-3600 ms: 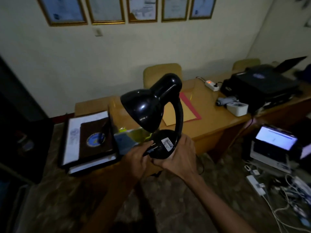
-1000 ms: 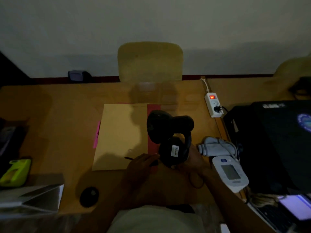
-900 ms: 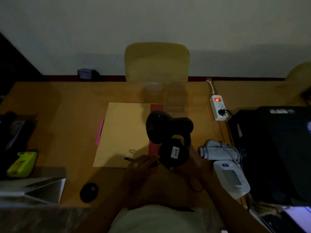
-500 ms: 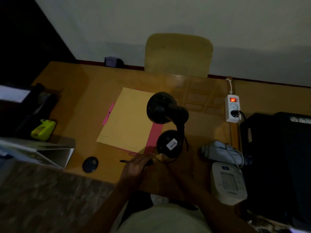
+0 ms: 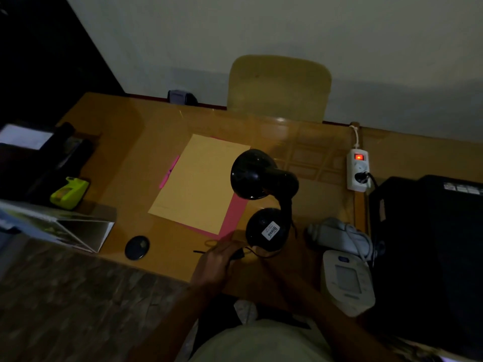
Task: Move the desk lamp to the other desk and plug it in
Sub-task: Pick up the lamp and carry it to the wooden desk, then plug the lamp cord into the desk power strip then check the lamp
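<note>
The black desk lamp [image 5: 268, 229] stands on the wooden desk [image 5: 125, 142], with its round base near the front edge and its shade [image 5: 252, 175] over a pink sheet. My left hand [image 5: 215, 263] is closed on the lamp's black plug [image 5: 239, 253], and the thin cord loops to the base. My right hand [image 5: 298, 246] lies in shadow against the base's right side, so its grip is unclear. A white power strip [image 5: 358, 169] with a lit red switch lies at the desk's right. One black plug sits in it.
A tan envelope [image 5: 201, 178] lies mid-desk. A white blood pressure monitor [image 5: 345, 280] and its cuff [image 5: 337, 233] sit right of the lamp, beside a large black machine [image 5: 431, 244]. A round black disc [image 5: 137, 247], a green tape dispenser [image 5: 69, 192] and a chair [image 5: 278, 87] are also in view.
The lamp was carried in both hands to this desk and now stands on it near the front edge. My view has swung left. My left hand still holds the plug.
</note>
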{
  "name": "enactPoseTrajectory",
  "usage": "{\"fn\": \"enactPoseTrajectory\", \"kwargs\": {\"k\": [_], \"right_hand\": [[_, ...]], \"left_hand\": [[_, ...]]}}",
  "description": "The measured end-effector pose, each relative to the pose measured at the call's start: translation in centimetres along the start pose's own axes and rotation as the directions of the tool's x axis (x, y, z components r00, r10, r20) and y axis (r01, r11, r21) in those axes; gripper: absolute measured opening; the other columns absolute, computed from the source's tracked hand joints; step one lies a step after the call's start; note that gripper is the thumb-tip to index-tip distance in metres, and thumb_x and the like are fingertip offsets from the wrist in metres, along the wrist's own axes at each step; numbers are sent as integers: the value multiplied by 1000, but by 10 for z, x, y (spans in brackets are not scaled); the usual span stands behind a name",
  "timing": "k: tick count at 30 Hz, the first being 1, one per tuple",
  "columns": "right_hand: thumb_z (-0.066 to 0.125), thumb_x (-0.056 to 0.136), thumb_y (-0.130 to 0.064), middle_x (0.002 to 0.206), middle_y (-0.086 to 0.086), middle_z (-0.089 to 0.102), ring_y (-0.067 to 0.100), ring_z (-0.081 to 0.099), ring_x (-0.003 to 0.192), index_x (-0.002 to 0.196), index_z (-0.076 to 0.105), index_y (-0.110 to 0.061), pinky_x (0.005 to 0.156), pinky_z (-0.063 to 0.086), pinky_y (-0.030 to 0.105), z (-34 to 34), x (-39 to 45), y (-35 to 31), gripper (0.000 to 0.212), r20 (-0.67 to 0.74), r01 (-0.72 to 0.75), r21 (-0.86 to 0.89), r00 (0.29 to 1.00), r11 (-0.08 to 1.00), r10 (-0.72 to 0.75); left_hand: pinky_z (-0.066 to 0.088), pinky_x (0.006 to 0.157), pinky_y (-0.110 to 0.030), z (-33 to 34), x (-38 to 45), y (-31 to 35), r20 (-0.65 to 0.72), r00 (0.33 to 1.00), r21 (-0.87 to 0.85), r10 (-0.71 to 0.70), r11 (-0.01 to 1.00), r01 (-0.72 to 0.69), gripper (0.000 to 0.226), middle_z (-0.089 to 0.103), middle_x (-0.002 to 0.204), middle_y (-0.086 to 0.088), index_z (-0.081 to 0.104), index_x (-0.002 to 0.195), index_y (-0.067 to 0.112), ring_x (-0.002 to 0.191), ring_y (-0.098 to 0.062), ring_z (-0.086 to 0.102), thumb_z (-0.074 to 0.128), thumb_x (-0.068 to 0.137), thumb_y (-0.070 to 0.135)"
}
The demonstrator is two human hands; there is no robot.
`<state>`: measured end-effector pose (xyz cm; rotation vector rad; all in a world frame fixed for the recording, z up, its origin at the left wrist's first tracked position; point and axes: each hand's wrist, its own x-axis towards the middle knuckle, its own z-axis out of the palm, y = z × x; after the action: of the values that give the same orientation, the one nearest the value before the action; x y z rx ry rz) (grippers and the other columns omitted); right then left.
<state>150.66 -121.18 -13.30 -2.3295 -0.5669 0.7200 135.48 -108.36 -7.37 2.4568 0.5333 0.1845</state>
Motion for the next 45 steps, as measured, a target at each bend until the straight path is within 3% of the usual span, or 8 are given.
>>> {"fn": "enactPoseTrajectory", "kwargs": {"k": [6, 9, 14, 18, 24, 32, 39, 45], "right_hand": [[56, 52, -96, 152, 9, 47, 27, 48, 137, 152, 37, -17, 121, 33, 38, -18, -20, -5, 130, 19, -39, 149, 999, 988, 36], [89, 50, -56, 130, 2, 63, 18, 64, 115, 140, 45, -24, 102, 54, 40, -48, -26, -7, 106, 134, -89, 281, 990, 956, 53], [83, 66, -27, 90, -19, 64, -1, 64, 80, 113, 61, -36, 76, 57, 17, -119, -34, -5, 53, 195, 16, 184, 979, 983, -53], [78, 86, -13, 129, 0, 58, 15, 60, 116, 139, 50, -32, 90, 59, 37, -175, -42, 13, 63, 62, 49, 300, 996, 953, -71], [73, 91, -16, 136, -8, 43, -6, 58, 92, 152, 30, -35, 53, 53, 11, -197, -62, 11, 77, -102, 8, 453, 994, 891, 42], [63, 96, -14, 140, -6, 50, 13, 61, 116, 145, 47, -27, 94, 58, 34, -214, -67, -27, 54, -334, 181, 412, 942, 893, -37], [61, 96, -39, 106, -38, 65, -12, 62, 110, 122, 62, -44, 78, 48, -2, -221, -54, -65, 27, -237, 324, 481, 943, 815, -235], [71, 92, -29, 82, -15, 77, -3, 74, 75, 118, 71, -26, 70, 63, 22, -237, -39, -92, 26, -468, 448, 291, 837, 845, -283]], "left_hand": [[57, 84, -36, 4, 1, 16, 42, 999, -15, 28, 999, -28, 55, 66, 124, -7, 59, 126, 18, 111, -26, 63, 63, 78, -9], [52, 89, -28, 4, 4, 30, 36, 998, -37, 59, 998, -58, 54, 65, 126, -8, 58, 129, 18, 113, -23, 62, 61, 81, -8], [50, 99, -28, 0, 11, 73, 116, 993, -248, -29, 967, 58, 52, 63, 127, -9, 60, 127, 14, 115, -19, 61, 60, 81, -12], [52, 82, -16, -5, 22, 116, 92, 987, -455, -132, 876, 159, 37, 73, 105, -5, 71, 110, 13, 97, -12, 67, 69, 78, -7], [52, 70, -20, -4, 57, 165, 211, 973, -706, -95, 674, 219, 21, 74, 81, 13, 74, 90, 21, 78, -2, 69, 76, 78, 3], [56, 84, -20, -30, 96, 200, 95, 995, -738, -28, 669, 90, 26, 73, 108, 3, 69, 111, 19, 100, -3, 67, 71, 86, 15], [52, 94, -32, -62, 128, 223, 16, 1000, -820, -20, 571, 24, 27, 68, 119, -2, 61, 119, 16, 110, -11, 63, 51, 97, 31], [49, 52, -10, -66, 161, 240, 51, 999, -769, -12, 638, 47, 27, 63, 95, 4, 55, 116, 18, 79, -6, 63, 42, 100, 37]]}}
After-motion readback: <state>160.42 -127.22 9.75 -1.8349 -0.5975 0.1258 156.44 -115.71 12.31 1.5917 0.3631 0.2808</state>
